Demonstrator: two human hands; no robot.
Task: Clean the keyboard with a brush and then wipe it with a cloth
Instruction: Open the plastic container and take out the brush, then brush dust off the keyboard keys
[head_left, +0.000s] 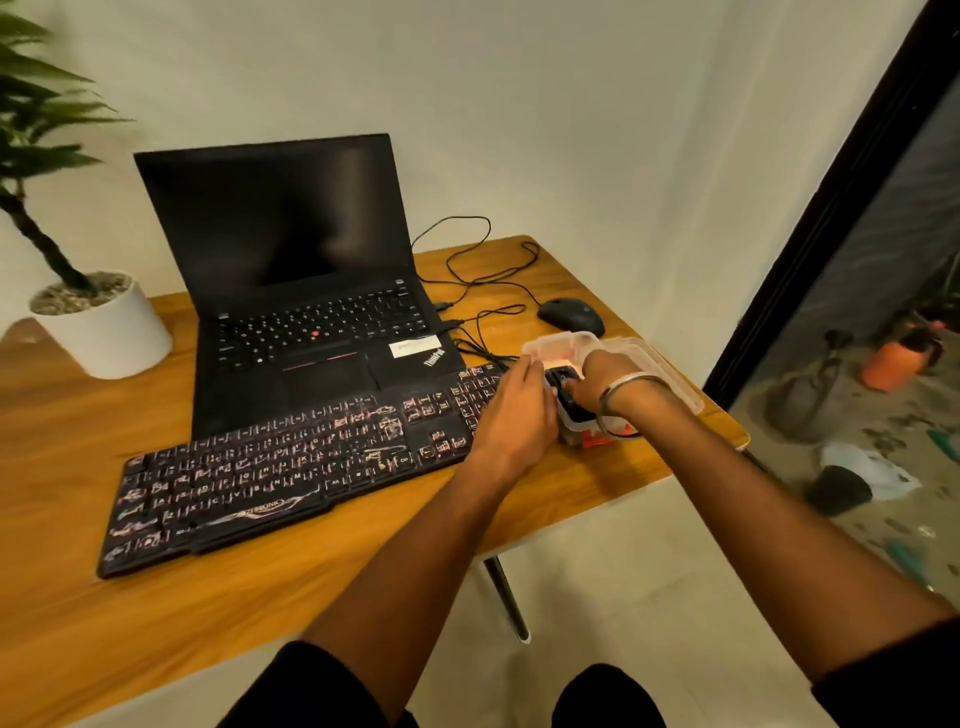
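Observation:
A black keyboard (270, 467), streaked with pale dust, lies slanted on the wooden table (156, 623) in front of a laptop. At its right end stands a clear plastic box (569, 344) with its lid (667, 376) lying open to the right. My left hand (514, 410) lies over the keyboard's right end and holds the box's left side. My right hand (597, 382), a metal bangle on its wrist, reaches into the box, where its fingers curl round a black object (563, 375). What that object is I cannot tell. No cloth shows.
An open black laptop (296, 291) stands behind the keyboard. A black mouse (571, 316) and loose cables (483, 270) lie at the back right, and a white plant pot (104, 327) at the back left. The table's edge runs just right of the box, with floor below.

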